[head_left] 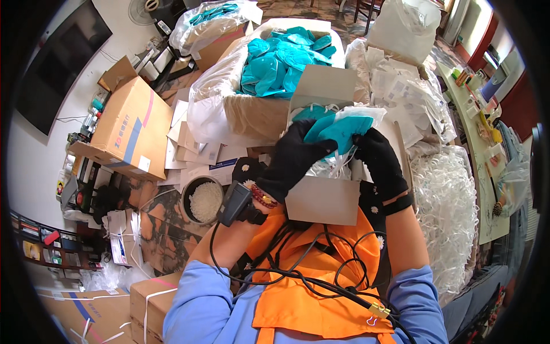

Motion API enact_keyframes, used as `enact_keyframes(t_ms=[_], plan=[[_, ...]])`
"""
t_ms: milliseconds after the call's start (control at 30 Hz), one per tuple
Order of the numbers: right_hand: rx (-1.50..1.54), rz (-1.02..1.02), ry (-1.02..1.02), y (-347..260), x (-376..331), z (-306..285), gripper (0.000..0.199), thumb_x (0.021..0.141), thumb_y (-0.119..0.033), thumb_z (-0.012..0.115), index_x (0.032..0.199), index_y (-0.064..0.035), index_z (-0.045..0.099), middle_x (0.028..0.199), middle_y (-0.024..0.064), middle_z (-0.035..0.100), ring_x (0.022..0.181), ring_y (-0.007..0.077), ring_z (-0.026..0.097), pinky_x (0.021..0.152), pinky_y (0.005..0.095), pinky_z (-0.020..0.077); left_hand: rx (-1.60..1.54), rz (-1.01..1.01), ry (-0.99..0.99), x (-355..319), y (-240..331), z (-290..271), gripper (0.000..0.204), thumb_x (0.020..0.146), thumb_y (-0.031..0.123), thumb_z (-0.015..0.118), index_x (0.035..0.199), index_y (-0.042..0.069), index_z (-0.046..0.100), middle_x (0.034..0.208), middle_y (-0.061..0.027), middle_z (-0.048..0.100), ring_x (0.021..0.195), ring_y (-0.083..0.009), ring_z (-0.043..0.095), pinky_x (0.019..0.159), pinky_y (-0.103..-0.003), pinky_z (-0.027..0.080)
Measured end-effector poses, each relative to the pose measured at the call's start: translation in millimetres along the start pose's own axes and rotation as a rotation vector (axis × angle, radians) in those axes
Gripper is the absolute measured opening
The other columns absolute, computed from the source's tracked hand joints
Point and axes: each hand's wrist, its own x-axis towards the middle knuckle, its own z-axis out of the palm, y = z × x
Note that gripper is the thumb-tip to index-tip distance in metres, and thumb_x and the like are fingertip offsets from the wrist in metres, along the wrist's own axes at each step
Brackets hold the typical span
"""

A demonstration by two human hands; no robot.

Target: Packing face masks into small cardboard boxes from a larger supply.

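Home living room as workspace; wall television (64, 64), fan (139, 12), cardboard cartons (112, 127)

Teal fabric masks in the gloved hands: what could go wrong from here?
Thin white straps dangle below the teal fabric masks held in the black-gloved left hand; they could snag or tangle.

Loose black cables loop across the orange cloth apron, close to the open grey cardboard box, and might catch on its front flap.

Teal fabric pieces heap above the big carton's rim; a bump could spill some.
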Motion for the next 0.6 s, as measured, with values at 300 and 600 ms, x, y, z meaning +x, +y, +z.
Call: enact_keyframes(t_ms=[300,600], plan=[[0.07,-0.054,0.235,-2.2,6.3,-31.3,0.022,0.091,-0.031,0.063,0.087,-0.0093,0.063,0.069,-0.0035,0.057,0.057,0.006,0.048,0.051,0.022,0.0359,0.223,-0.079,-0.083,-8.3,2.0,-0.2,0.031,0.085,0.017,0.07,0.111,0.001,0.064,0.098,-0.0046,0.068,0.088,-0.012,0.061,0.082,-0.028,0.049],[-0.094,-0.159,0.216,42.1,104.8,-273.3,0.029,0.09,-0.026,0.06,0.116,-0.0137,0.062,0.107,0.0055,0.064,0.069,0.0117,0.056,0.061,0.0281,0.046,0.057,-0.119,0.002,24.4,-4.7,-5.8,0.029,0.081,0.014,0.072,0.106,0.001,0.063,0.095,-0.0044,0.067,0.084,-0.0122,0.061,0.078,-0.028,0.05]])
